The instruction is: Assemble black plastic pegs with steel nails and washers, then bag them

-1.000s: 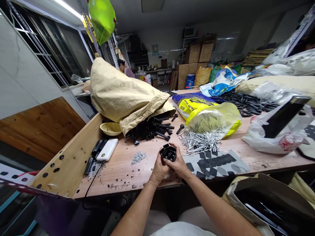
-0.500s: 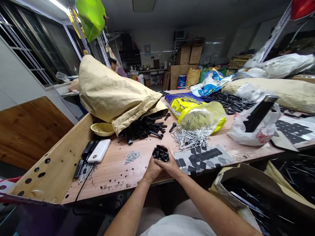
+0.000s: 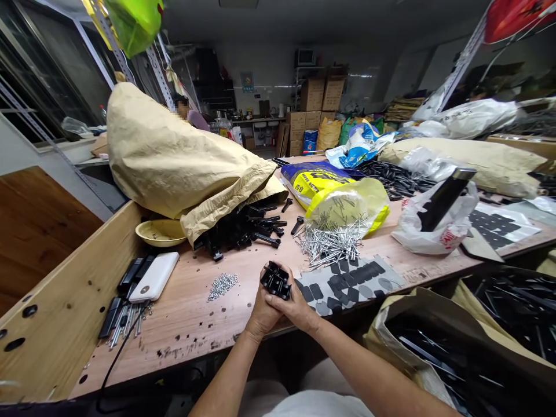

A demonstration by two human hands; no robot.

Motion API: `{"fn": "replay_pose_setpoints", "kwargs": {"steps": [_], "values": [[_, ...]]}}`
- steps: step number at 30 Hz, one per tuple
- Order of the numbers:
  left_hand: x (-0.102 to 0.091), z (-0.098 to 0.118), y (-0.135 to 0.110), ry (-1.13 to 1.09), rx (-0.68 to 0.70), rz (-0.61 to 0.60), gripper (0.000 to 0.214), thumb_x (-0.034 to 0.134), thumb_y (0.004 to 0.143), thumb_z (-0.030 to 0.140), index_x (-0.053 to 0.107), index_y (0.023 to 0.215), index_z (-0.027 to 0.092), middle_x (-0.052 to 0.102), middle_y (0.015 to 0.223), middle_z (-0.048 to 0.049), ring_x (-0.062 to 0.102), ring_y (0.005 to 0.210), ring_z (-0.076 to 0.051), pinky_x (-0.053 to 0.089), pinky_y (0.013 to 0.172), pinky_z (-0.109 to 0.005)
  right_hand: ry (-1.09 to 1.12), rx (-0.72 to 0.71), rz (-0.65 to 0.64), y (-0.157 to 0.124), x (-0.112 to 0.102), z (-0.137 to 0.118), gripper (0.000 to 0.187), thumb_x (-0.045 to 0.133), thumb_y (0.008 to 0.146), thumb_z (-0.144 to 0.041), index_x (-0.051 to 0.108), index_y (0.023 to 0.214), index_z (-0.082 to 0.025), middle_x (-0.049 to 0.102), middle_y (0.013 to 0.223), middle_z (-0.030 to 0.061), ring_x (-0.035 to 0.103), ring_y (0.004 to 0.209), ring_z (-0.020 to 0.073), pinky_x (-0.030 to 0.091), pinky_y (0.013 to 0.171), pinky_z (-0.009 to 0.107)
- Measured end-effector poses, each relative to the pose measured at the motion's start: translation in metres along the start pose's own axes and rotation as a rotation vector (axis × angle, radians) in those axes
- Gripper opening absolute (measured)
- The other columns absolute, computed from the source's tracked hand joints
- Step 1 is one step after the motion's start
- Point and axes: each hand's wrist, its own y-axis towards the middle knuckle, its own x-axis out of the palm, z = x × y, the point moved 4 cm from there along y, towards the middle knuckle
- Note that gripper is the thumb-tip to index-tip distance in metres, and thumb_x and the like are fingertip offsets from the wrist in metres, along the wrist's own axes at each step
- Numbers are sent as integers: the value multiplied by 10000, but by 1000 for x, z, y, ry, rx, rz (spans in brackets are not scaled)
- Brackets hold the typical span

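Observation:
Both hands are wrapped together around a bundle of black plastic parts, whose channel-shaped ends face up. My left hand closes on it from the left, and my right hand from the right, fingers overlapping in front. The lower part of the bundle is hidden in the palms. Just left of the hands lies a small heap of metal nuts. Beyond them are long silver screws, spilling from a yellow bag. To the right, black pads sit on a grey sheet.
A large paper sack spills black plastic parts onto the table. At left are a yellow bowl, a white power bank and a wooden side board. Open sacks stand at lower right. A person is in the background.
The view has turned and shifted, so the table's things sit further left. The bundle in my hands has tilted slightly, and my hands remain closed around it.

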Motion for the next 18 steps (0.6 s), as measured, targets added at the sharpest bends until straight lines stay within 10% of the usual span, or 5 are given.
{"fn": "replay_pose_setpoints", "kwargs": {"steps": [11,18], "values": [[0,0,-7,112,63,95,661,702,716,237,376,1290,202,608,1123,-96,617,971,-232,503,874,-386,-94,139,-67,-5,-5,2,867,717,781,-436,243,1490,-284,360,1494,69,336,1378,249,255,1161,442],[-7,-2,-6,43,-100,115,321,727,610,253,579,886,184,639,742,2,585,652,-180,496,609,-302,-331,119,-408,5,-35,-24,822,731,775,-449,336,1470,-256,413,1456,92,361,1353,281,295,1134,452]]}}
